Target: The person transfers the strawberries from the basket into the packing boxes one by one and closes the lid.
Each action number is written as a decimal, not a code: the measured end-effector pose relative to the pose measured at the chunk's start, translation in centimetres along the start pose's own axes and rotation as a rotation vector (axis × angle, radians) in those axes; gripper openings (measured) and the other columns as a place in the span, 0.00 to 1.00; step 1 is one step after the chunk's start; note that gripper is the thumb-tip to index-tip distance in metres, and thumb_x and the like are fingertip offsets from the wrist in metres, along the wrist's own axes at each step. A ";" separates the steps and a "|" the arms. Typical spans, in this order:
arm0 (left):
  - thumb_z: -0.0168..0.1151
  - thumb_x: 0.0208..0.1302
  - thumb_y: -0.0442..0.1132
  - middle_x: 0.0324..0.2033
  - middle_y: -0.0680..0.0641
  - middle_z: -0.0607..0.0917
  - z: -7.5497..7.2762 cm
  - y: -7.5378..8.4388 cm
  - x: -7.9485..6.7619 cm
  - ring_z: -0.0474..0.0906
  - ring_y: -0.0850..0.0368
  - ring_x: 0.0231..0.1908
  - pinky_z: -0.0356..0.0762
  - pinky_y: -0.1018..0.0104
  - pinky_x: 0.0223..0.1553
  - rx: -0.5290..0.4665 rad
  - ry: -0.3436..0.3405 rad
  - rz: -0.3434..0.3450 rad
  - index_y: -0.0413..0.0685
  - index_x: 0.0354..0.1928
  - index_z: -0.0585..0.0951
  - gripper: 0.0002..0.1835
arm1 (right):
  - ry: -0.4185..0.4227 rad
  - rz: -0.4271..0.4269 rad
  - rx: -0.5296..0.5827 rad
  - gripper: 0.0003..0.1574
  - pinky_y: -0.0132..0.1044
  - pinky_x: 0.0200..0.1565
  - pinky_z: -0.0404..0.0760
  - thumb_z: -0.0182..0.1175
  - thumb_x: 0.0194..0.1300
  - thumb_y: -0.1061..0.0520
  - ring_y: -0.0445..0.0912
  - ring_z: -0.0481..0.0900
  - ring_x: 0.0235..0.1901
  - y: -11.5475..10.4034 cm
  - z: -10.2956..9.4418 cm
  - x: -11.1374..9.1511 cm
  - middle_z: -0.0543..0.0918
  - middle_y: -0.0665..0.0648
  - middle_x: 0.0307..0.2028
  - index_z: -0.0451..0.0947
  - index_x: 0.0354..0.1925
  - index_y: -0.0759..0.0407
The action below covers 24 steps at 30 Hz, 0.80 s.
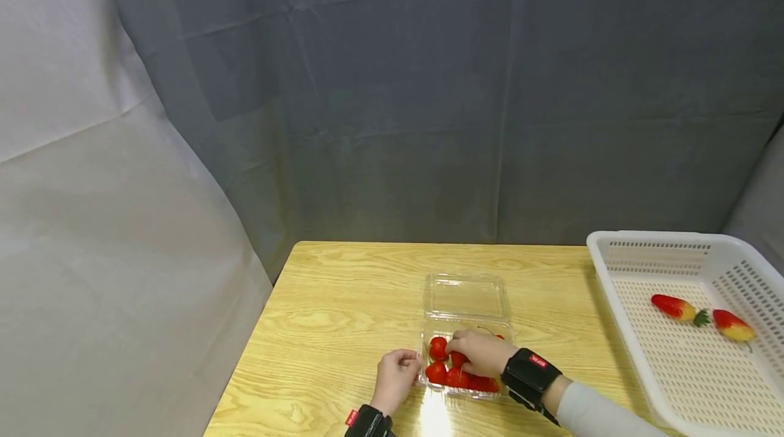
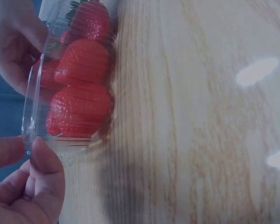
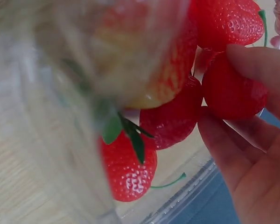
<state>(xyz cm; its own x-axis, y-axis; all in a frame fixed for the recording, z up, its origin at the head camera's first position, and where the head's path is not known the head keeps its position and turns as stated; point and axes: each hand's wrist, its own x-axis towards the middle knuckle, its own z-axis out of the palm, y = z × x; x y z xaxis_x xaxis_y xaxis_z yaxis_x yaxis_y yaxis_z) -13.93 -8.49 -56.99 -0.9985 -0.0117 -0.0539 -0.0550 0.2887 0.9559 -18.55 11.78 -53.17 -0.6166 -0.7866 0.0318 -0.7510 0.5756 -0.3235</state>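
1. One wood-grained tabletop (image 1: 331, 328).
2. One white perforated plastic basket (image 1: 692, 369), at right, with two red-and-yellow strawberries (image 1: 672, 307).
3. One clear ribbed plastic box (image 1: 468, 320), long axis running away from the person, lid open at the far end.
4. Right hand (image 1: 480, 353): curled fingers parted by one fruit's width.
5. Left hand (image 1: 395, 377): fingers nearly closed, pinching the box's left edge.
6. Pinched red fruit (image 3: 233, 91), inside the box: smooth, roundish, pointing direction unclear; at least five others surround it.
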 end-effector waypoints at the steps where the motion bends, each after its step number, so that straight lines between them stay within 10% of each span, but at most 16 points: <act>1: 0.60 0.55 0.28 0.20 0.49 0.79 0.0 0.0 0.0 0.73 0.63 0.17 0.74 0.75 0.18 -0.001 -0.001 0.001 0.31 0.32 0.80 0.05 | -0.008 0.005 0.010 0.19 0.31 0.34 0.77 0.68 0.46 0.65 0.39 0.73 0.30 0.0 -0.1 0.0 0.75 0.50 0.31 0.79 0.41 0.60; 7: 0.61 0.55 0.29 0.20 0.49 0.78 0.2 0.0 -0.1 0.74 0.63 0.17 0.75 0.74 0.18 -0.022 -0.008 -0.004 0.31 0.32 0.80 0.06 | -0.019 0.071 0.175 0.25 0.41 0.46 0.78 0.66 0.51 0.64 0.49 0.75 0.45 1.1 -3.5 -1.2 0.75 0.56 0.46 0.74 0.50 0.61; 14: 0.61 0.55 0.29 0.20 0.48 0.79 0.2 0.1 -0.1 0.74 0.62 0.17 0.76 0.73 0.17 -0.012 -0.002 0.008 0.30 0.32 0.80 0.06 | 0.471 0.196 0.171 0.31 0.55 0.56 0.65 0.61 0.59 0.58 0.62 0.62 0.59 9.4 -10.2 -6.8 0.67 0.66 0.58 0.66 0.60 0.61; 18: 0.61 0.55 0.29 0.21 0.48 0.79 0.0 0.1 -0.1 0.75 0.62 0.17 0.76 0.74 0.18 -0.004 -0.006 0.006 0.30 0.33 0.80 0.06 | 0.563 0.435 0.139 0.37 0.58 0.57 0.59 0.55 0.65 0.52 0.63 0.50 0.64 15.3 -11.6 -12.0 0.51 0.67 0.66 0.52 0.68 0.53; 24: 0.61 0.56 0.30 0.21 0.48 0.79 -0.2 0.0 -0.1 0.74 0.63 0.17 0.75 0.75 0.18 -0.009 -0.016 0.001 0.31 0.34 0.80 0.06 | 0.518 0.742 0.037 0.47 0.71 0.45 0.59 0.61 0.52 0.62 0.76 0.54 0.51 18.9 -11.8 -18.1 0.53 0.84 0.55 0.48 0.65 0.72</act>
<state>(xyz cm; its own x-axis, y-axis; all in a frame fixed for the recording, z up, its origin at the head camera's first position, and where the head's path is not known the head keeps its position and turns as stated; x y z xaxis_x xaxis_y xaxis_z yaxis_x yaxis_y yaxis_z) -13.81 -8.68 -56.93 -0.9983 0.0036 -0.0574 -0.0541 0.2803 0.9584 -24.33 39.56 -48.71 -0.9751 -0.0126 0.2216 -0.1160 0.8802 -0.4602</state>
